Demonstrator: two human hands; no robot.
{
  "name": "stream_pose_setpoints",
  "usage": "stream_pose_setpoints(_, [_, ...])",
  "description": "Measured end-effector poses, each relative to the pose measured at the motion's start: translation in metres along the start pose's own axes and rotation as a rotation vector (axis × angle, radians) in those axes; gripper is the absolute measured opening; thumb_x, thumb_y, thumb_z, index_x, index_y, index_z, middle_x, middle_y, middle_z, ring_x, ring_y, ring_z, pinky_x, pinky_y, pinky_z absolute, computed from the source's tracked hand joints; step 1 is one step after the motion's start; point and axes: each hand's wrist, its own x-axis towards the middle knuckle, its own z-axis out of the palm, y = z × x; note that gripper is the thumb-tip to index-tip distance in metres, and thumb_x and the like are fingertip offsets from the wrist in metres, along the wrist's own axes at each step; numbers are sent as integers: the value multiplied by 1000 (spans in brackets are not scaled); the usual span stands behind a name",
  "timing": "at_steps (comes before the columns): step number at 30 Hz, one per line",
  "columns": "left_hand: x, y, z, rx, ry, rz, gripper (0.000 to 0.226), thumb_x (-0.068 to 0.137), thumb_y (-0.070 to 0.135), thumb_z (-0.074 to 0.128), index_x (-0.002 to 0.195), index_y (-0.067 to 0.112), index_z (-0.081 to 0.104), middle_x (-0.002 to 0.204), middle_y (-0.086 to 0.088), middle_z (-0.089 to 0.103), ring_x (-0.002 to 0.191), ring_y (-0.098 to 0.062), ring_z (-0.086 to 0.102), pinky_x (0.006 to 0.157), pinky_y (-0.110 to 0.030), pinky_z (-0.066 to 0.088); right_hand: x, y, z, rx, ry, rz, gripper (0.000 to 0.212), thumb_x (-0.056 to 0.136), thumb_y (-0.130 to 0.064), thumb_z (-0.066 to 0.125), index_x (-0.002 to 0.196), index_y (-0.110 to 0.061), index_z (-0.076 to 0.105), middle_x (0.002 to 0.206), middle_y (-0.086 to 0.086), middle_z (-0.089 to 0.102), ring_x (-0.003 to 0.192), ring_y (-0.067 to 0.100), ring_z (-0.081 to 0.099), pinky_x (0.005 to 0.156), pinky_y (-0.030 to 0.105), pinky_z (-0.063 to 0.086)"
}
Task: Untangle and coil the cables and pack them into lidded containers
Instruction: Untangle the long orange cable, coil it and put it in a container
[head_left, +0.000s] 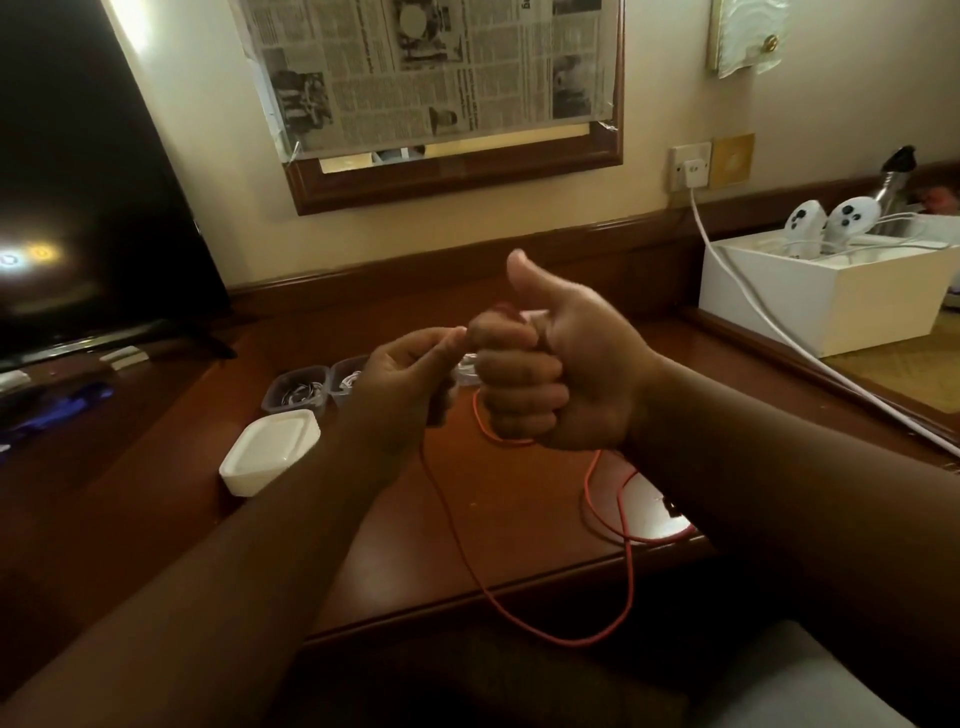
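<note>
The right hand is gripping the red cable in a closed fist, thumb sticking up, with a few red turns just showing above the curled fingers. The left hand is pinching the cable beside those knuckles, fingertips touching the fist. Below both hands the loose length is hanging down, looping across the desk and drooping over its near edge, so the slack is lying beneath and toward the person. Beyond the left fingers, a lidded white container and open tubs holding white cables are waiting.
</note>
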Motion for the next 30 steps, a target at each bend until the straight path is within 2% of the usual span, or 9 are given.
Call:
stream_pose_setpoints(6, [-21,-10,38,52,-80,-111,26,95,32,51,74,31,67,54,4,37,47,-10,29,50,-29,20,14,-3,9,194,265,-524,68,97,-68,16,67,-14,46,53,-3,34,44,11,33,46,26,29])
stream_pose_setpoints(10, [-18,-9,24,600,-108,-28,17,99,26,56,98,27,73,64,4,68,55,-9,56,56,-16,38,15,-3,-7,-646,658,-581,62,99,-60,18,69,-13,45,56,0,35,47,14,32,48,27,30])
stream_pose_setpoints(13, [-16,0,12,718,-83,65,13,94,23,65,101,30,74,75,18,71,69,-1,66,59,-11,45,12,7,-14,-1497,823,-315,61,99,-60,23,60,-17,44,53,-4,40,42,9,34,48,25,30])
stream_pose_setpoints(15, [-11,7,3,787,-46,180,13,90,24,69,101,23,75,79,14,72,74,-3,68,59,-18,52,11,16,-15,-1665,807,-80,63,98,-62,18,60,-20,45,54,-4,41,44,7,35,50,25,30])
stream_pose_setpoints(19, [0,7,-7,467,80,160,9,82,29,75,83,20,73,67,1,65,55,-10,58,48,-22,46,6,18,-10,-787,448,97,74,90,-76,10,53,-17,35,46,-1,28,37,14,20,44,26,16])
stream_pose_setpoints(22, [-2,-9,8,67,113,30,8,81,35,74,79,27,75,51,6,51,41,-5,38,39,-18,28,7,5,7,-94,172,-204,77,87,-81,13,59,-14,39,47,-1,31,38,13,27,44,25,20])
stream_pose_setpoints(24, [-9,-18,19,112,71,-41,17,84,45,65,82,30,74,51,12,48,44,-2,38,43,-18,29,12,-2,10,-24,233,-502,73,92,-75,12,66,-14,42,55,0,33,47,15,31,48,26,27])
stream_pose_setpoints(27, [-17,-18,27,297,-29,-54,18,90,38,59,93,29,75,55,18,58,54,6,50,56,-10,37,18,-9,2,-622,579,-768,56,100,-58,21,72,-15,43,59,0,37,51,15,34,48,28,27])
stream_pose_setpoints(30, [-9,-9,17,399,45,60,18,80,42,65,84,30,77,73,6,71,69,-2,59,68,-18,44,16,-5,-11,-1682,891,-508,52,100,-55,27,70,-19,49,61,-4,50,51,8,44,52,22,32])
